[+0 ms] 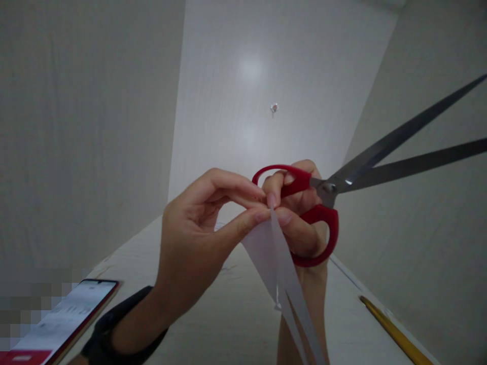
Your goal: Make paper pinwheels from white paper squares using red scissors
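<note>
Paper (272, 253), thin and floppy, pinched at its top by left hand (194, 238) and right hand (300, 223), which grips open red scissors (323, 203).

Pale, plain walls (76, 126) close in on both sides of a narrow space. At the far end stands a white panel (266, 76) with a small fitting (274, 107) and a soft glare of light (250, 67). Below runs a light, wood-grained surface (236, 309). Lighting is dim.
</note>
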### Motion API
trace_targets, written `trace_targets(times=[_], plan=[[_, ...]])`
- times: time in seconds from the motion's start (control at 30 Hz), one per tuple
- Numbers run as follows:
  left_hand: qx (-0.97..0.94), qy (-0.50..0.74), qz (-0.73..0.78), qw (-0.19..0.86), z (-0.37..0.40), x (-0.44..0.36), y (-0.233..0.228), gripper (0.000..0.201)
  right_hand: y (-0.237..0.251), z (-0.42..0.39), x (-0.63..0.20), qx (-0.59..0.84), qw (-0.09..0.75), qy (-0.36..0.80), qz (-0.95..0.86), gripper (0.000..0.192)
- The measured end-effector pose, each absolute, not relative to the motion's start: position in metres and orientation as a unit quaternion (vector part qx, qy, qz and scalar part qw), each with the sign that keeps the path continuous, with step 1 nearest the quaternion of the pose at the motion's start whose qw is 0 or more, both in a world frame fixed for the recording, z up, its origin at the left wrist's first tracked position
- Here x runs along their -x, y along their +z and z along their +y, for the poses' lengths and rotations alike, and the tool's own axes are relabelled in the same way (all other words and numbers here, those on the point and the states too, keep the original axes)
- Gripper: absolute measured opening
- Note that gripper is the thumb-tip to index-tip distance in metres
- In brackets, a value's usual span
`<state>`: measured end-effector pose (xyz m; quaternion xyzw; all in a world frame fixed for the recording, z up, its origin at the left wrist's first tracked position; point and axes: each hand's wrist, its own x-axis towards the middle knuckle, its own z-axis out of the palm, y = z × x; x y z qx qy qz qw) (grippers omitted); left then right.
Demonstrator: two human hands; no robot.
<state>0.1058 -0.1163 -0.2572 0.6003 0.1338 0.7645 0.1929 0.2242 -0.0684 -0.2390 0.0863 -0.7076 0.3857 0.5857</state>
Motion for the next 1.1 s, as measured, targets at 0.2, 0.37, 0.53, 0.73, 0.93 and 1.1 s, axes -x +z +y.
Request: trace_targets(times=[0.2,0.37,0.53,0.73,0.93,1.1], plan=[[-0.608,0.757,0.150,0.185,-0.117,-0.106,-0.257,0.016,-0.239,-0.069,-0.223,-0.083,0.599,0.344,-0.718,0.038],[-0.604,0.755,0.165,0.192,-0.116,-0.107,-0.257,0.019,-0.238,-0.066,-0.224,-0.038,0.599,0.316,-0.735,0.037],[-0.613,0.740,0.171,0.217,-0.115,-0.107,-0.254,0.018,-0.239,-0.062,-0.229,-0.021,0.605,0.328,-0.726,0.041],[-0.625,0.719,0.222,0.208,-0.117,-0.104,-0.251,0.012,-0.240,-0.061,-0.236,-0.011,0.621,0.320,-0.715,0.036],[-0.650,0.698,0.234,0.189,-0.115,-0.101,-0.252,0.007,-0.239,-0.061,-0.240,-0.026,0.624,0.324,-0.710,0.034],[-0.672,0.680,0.223,0.191,-0.115,-0.098,-0.251,0.010,-0.237,-0.062,-0.241,-0.031,0.628,0.310,-0.714,0.033]])
